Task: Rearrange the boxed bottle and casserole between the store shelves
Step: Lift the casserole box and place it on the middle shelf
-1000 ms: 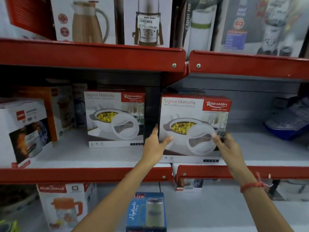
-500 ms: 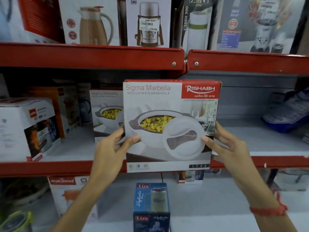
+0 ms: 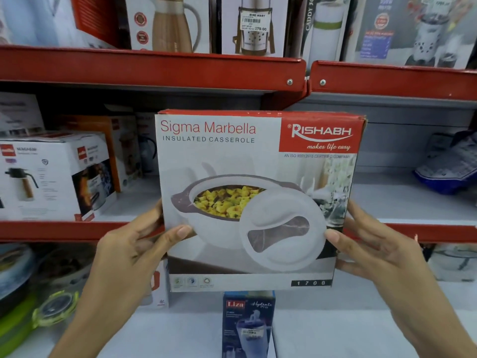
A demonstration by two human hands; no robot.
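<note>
Red-edged store shelving (image 3: 154, 71) across the whole view, pale boards between the red lips.

Casserole box (image 3: 258, 200) dead centre, held upright off the shelves, printed face toward the camera, covering part of the middle shelf lip (image 3: 64, 229). Left hand (image 3: 129, 254) clamped on the box's 8 o'clock edge: thumb flat across the printed front, remaining fingers wrapped behind and out of sight. Right hand (image 3: 382, 254) mirrored on the 4 o'clock edge, thumb tip on the front beside the pictured lid, other fingers spread along the side and back. Both hands closed on the cardboard, none loose.

Directly at 6 o'clock, just under the casserole box's bottom edge, blue boxed bottle (image 3: 247, 324) standing upright on the lowest shelf board, marked "Liza", apart from both hands.

At 9 o'clock on the middle shelf, white carafe box (image 3: 51, 177) turned corner-on, with an orange box (image 3: 113, 151) behind it, partly hidden. At 3 o'clock on the same level, blue-and-white pouch (image 3: 449, 166) lying slumped, blurred.

At 12 o'clock on the top shelf, row of cartons: jug box (image 3: 170, 21), flask box with a price sticker (image 3: 254, 24), tall dark "Caddy" box (image 3: 322, 27), blender box (image 3: 418, 32) furthest toward 1 o'clock.

At 7 o'clock on the lowest level, green-rimmed lidded containers (image 3: 51, 308), contents not legible. At 4 o'clock, behind the right wrist, pale boxed item (image 3: 454, 262), too blurred to name.
</note>
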